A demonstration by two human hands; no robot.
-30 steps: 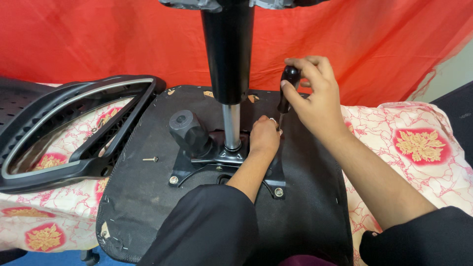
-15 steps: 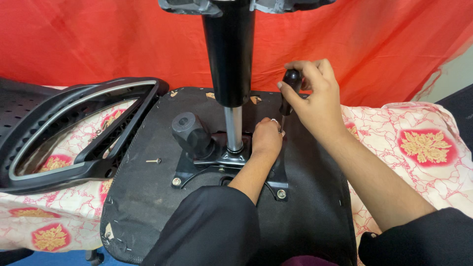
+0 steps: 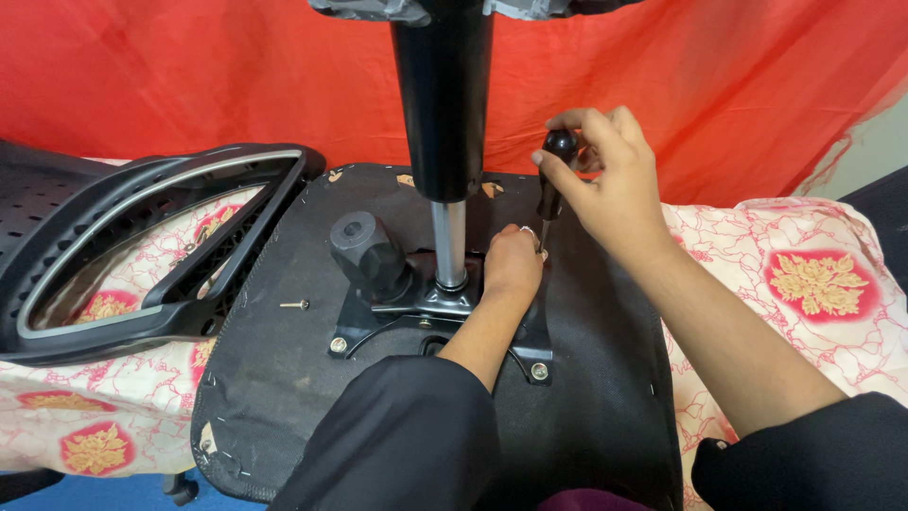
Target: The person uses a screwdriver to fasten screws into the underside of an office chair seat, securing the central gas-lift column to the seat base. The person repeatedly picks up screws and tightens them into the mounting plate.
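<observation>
- Where the floral bedsheet [image 3: 823, 284] runs off to the left, a black mesh chair backrest [image 3: 142, 255] with a grey inner band lies flat, its right end resting on the left edge of the upturned seat pan [image 3: 284, 378].
- A loose screw [image 3: 296, 305] lies on the black fabric underside of the seat pan, near its left edge, just right of the backrest and apart from everything else.
- Right of the screw, the black metal mounting plate [image 3: 378, 317] is fastened to the middle of the seat pan; two bolt heads show at its near corners. A stubby black adjustment knob [image 3: 364, 248] sticks up from the plate's left part.
- From the plate's centre the gas lift cylinder [image 3: 443, 104] rises, chrome at the bottom, wide and black above, and runs out of the top of the view. It stands just left of both hands and hides part of the seat pan's far edge.
- The left hand [image 3: 511, 265], in a black sleeve, is closed and pressed down at the plate's right side, just beside the cylinder's foot, fingers curled around the lower end of the tool.
- The screwdriver [image 3: 551, 185] stands nearly upright above that hand, its tip hidden behind the knuckles.
- The right hand [image 3: 610, 189] pinches the screwdriver's round black handle top between thumb and fingers, over the far right part of the seat pan.
- A red cloth [image 3: 189, 66] hangs behind everything.
</observation>
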